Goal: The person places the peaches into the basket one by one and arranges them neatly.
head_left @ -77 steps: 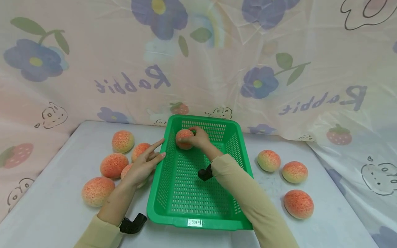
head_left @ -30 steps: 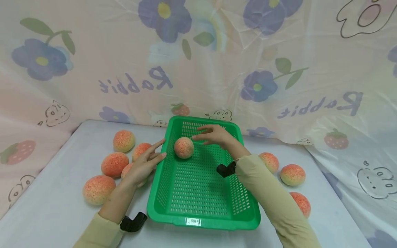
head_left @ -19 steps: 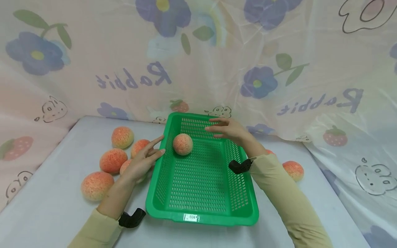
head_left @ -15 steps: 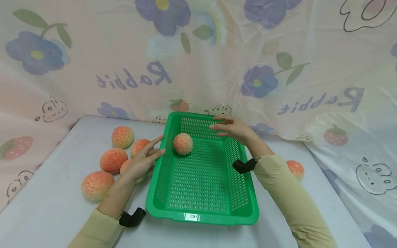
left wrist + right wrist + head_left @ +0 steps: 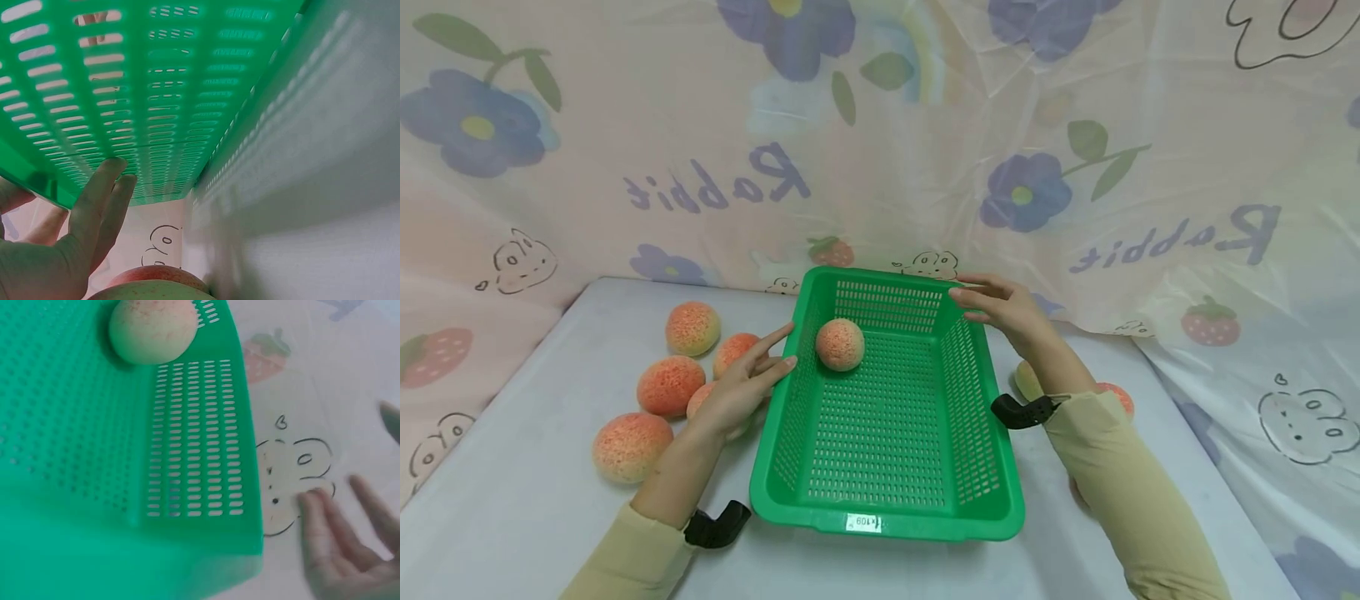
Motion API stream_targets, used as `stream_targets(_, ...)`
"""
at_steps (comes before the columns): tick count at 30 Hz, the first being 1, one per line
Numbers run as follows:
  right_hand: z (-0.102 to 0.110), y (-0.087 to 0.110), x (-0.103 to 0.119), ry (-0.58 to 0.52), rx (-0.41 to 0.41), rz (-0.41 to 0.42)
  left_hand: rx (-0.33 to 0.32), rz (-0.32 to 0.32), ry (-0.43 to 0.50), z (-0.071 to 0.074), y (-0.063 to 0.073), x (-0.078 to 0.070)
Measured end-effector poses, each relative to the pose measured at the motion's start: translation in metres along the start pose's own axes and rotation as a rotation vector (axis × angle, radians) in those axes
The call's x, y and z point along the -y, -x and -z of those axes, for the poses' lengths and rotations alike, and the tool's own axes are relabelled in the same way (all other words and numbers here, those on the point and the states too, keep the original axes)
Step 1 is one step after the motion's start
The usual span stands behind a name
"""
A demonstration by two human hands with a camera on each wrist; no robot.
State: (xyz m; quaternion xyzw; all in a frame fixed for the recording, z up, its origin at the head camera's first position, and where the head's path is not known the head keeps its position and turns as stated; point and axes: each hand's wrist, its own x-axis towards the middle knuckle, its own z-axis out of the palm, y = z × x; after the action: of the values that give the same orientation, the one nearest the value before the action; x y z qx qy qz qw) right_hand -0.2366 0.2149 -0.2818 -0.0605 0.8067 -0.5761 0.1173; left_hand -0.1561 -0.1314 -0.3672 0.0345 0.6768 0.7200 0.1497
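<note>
A green plastic basket [image 5: 887, 527] with slotted walls stands in the middle of the table. One speckled pink-and-cream peach [image 5: 840, 344] lies in its far left corner; the right wrist view shows this peach [image 5: 153, 330] too. My left hand [image 5: 741, 396] touches the basket's left rim, and in the left wrist view straight fingers [image 5: 94, 215] lie against the slotted side wall. Above the far right corner of the basket hovers my right hand [image 5: 1011, 317], its fingers loosely spread and holding nothing.
Several peaches [image 5: 672, 387] lie on the white table [image 5: 542, 467] left of the basket, partly behind my left hand. To the right, a peach [image 5: 1028, 380] and others are partly hidden by my right forearm. A printed cloth [image 5: 880, 167] hangs behind the table.
My right hand let go of the peach in the basket's far left corner, then moved right across the basket to its far right rim. The left hand stayed at the left rim.
</note>
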Motion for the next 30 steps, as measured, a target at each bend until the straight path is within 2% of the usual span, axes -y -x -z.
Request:
stream_targets(3, 0.003, 0.005, -0.005, 0.009, -0.082, 0.027, -0.003, 0.002, -0.003, 0.000, 0.000, 0.000)
stream_targets(11, 0.011, 0.015, -0.019, 0.031, -0.241, 0.136, -0.009, 0.002, -0.022, 0.001, 0.000, 0.001)
stream_targets(14, 0.015, 0.020, -0.024, 0.050, -0.295, 0.150, -0.007, 0.000, -0.018, 0.001, 0.000, 0.002)
stream_targets(23, 0.027, 0.032, -0.045, 0.128, -0.355, 0.074, -0.009, 0.001, -0.013, 0.001, 0.000, 0.003)
stream_targets(30, 0.036, 0.037, -0.060, 0.156, -0.415, -0.029, -0.009, -0.005, -0.016, 0.001, 0.000, 0.004)
